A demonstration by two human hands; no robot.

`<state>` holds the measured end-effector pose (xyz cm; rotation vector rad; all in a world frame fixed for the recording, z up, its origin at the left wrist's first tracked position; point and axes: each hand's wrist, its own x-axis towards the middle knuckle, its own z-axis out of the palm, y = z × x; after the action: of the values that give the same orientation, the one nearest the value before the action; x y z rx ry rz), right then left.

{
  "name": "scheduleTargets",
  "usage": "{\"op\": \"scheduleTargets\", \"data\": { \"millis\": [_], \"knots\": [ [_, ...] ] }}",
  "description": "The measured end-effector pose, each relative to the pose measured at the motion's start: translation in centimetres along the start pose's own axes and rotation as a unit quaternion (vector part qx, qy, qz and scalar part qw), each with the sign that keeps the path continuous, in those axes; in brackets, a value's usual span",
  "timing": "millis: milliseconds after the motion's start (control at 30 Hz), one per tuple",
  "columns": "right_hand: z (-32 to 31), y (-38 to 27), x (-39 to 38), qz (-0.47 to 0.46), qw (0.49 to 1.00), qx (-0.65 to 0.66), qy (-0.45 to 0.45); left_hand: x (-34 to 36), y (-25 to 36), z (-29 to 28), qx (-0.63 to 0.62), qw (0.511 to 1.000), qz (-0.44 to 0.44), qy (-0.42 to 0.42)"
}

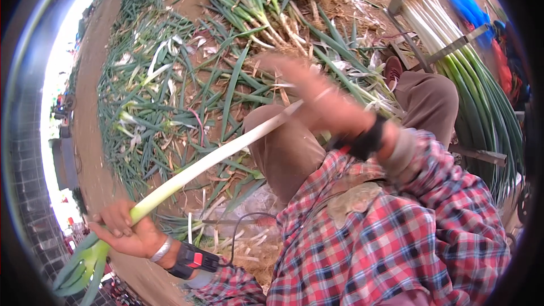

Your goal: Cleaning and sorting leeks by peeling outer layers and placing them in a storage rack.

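A long green onion (pixel 207 163) slants across my front, its white shaft toward my right knee side and its green leaves fanning out at the lower left. Round its stem where white turns to green, my left hand (pixel 133 232) is closed. My right hand (pixel 320 99) is smeared by motion at the white end, above my lap; whether its fingers grip the shaft is unclear. Beyond it lies a heap of untrimmed green onions (pixel 249 14) with dirty roots. Cleaned green onions (pixel 484 96) rest in a bundle at the right, white ends away from me.
A metal rack (pixel 453 46) holds the cleaned bundle, close by my right knee. Cut leaves (pixel 144 85) cover much of the brown ground ahead and left. Blue plastic (pixel 467 3) and something red (pixel 501 59) sit at the far right. A black cable (pixel 235 232) runs from my left wrist.
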<state>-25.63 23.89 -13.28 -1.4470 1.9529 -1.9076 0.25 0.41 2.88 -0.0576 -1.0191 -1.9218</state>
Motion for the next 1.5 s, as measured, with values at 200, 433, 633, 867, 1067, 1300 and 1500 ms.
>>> {"op": "scheduleTargets", "data": {
  "millis": [200, 433, 633, 867, 1067, 1300, 1500],
  "knots": [
    [10.5, -10.3, 2.5, -0.110, 0.981, -0.091, -0.133, -1.2, -2.2, 3.1, 0.004, 0.988, -0.029, 0.151],
    [4.4, -1.3, -0.8, -0.110, 0.973, -0.162, -0.122, 0.6, 1.4, 1.2, 0.030, 0.983, -0.075, 0.162],
    [-3.8, 2.0, -4.1, -0.005, 0.947, -0.208, -0.243, 2.1, 1.3, -3.1, -0.003, 0.974, -0.116, 0.194],
    [-5.9, 1.0, -5.6, 0.254, 0.858, 0.201, -0.399, 1.4, 0.6, 1.8, 0.030, 0.992, 0.034, 0.118],
    [-6.8, 1.9, -4.9, 0.217, 0.922, -0.030, -0.319, 1.8, -1.7, 0.7, -0.088, 0.996, -0.013, 0.024],
    [-0.8, -2.8, -4.2, 0.004, 0.989, 0.011, -0.148, 0.9, -3.2, 0.5, -0.052, 0.995, 0.035, 0.072],
    [1.2, -3.4, -4.7, -0.021, 0.989, -0.121, -0.080, 0.5, -3.0, 1.3, -0.023, 0.997, 0.047, 0.060]
  ]
}}
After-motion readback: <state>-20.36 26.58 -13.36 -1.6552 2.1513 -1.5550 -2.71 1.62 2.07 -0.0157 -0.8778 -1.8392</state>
